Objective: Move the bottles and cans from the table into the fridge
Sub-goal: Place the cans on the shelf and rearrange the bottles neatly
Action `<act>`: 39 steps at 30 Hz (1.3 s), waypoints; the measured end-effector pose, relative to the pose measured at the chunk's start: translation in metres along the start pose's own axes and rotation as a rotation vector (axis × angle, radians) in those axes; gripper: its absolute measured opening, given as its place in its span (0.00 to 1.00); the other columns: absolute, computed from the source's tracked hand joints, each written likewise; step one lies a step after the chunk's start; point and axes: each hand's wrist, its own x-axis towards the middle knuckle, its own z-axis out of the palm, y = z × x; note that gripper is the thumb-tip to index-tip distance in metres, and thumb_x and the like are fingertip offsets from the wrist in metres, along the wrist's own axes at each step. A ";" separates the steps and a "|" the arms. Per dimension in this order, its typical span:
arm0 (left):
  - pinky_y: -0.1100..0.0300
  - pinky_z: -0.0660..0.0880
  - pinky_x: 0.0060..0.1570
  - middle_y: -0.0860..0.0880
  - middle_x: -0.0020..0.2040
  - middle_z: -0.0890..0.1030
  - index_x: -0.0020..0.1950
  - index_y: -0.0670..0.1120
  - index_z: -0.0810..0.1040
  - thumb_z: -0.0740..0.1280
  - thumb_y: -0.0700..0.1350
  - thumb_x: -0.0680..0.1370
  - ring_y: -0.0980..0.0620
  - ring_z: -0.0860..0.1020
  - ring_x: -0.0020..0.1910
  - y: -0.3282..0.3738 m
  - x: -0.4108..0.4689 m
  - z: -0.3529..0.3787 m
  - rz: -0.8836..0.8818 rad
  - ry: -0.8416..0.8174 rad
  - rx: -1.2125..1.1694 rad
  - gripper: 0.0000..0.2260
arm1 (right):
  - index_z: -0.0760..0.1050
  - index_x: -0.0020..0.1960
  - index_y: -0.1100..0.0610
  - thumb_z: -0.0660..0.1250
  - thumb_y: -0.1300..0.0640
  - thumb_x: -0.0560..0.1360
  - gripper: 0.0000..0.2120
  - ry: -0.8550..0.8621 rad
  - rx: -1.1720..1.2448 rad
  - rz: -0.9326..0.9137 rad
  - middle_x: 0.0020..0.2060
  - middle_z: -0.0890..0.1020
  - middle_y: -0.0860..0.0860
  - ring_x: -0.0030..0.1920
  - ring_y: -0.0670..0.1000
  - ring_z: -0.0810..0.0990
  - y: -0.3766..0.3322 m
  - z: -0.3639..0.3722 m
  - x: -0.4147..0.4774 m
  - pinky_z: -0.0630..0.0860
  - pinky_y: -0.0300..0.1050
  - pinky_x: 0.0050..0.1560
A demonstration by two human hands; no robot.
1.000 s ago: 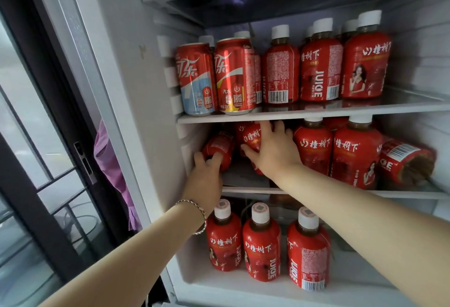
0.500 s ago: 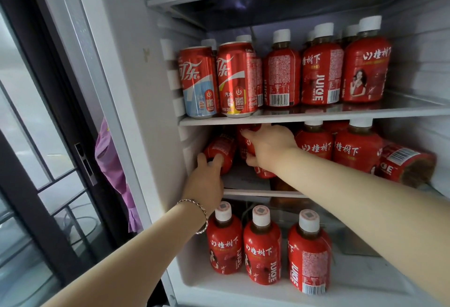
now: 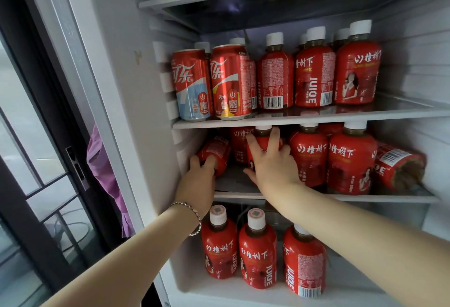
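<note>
Deep on the middle glass shelf (image 3: 379, 199) of a white fridge (image 3: 136, 150), a person's left hand (image 3: 198, 180) curls thumb and fingers round the base of a tilted red-labelled plastic juice bottle (image 3: 215, 152) near the left wall. The right hand (image 3: 274, 166), fingers spread and nearly straight, lies against an upright white-capped red juice bottle (image 3: 262, 142) just beside it and grips nothing. A silver chain bracelet (image 3: 188, 211) circles the left wrist. To the right more upright red bottles (image 3: 348, 160) fill the shelf, and one red bottle lying on its side (image 3: 399, 166) closes the row. Two red cola cans (image 3: 211, 85) and further bottles stand on the shelf above, and three red bottles (image 3: 258, 255) on the floor below. The step appears to be seating bottles at the left end of the middle shelf. Next, by this reading, the tilted bottle must be stood up in the gap under the low shelf above, without knocking its neighbour, before both hands let go. The worktop is out of view. A purple cloth (image 3: 102, 172) hangs by a dark-framed glass door (image 3: 36, 160) at left
</note>
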 end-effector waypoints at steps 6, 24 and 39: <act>0.57 0.70 0.32 0.46 0.52 0.64 0.59 0.50 0.64 0.61 0.42 0.78 0.46 0.72 0.33 0.004 -0.011 -0.020 0.008 0.063 -0.115 0.11 | 0.63 0.71 0.58 0.71 0.57 0.68 0.34 0.158 -0.235 -0.102 0.69 0.59 0.70 0.70 0.68 0.58 -0.009 -0.016 -0.023 0.61 0.60 0.68; 0.65 0.70 0.34 0.42 0.42 0.72 0.45 0.38 0.79 0.61 0.45 0.78 0.55 0.71 0.32 0.017 0.013 -0.074 -0.136 0.322 -0.682 0.12 | 0.65 0.65 0.52 0.71 0.39 0.62 0.37 -0.051 0.728 -0.042 0.59 0.75 0.50 0.58 0.52 0.76 -0.048 -0.005 0.021 0.74 0.49 0.56; 0.67 0.74 0.25 0.49 0.31 0.81 0.41 0.43 0.73 0.62 0.41 0.79 0.58 0.79 0.28 0.022 0.029 -0.080 -0.618 0.187 -1.719 0.07 | 0.64 0.65 0.55 0.70 0.38 0.63 0.37 0.118 0.314 -0.163 0.58 0.74 0.53 0.54 0.55 0.76 -0.041 -0.011 0.016 0.68 0.43 0.44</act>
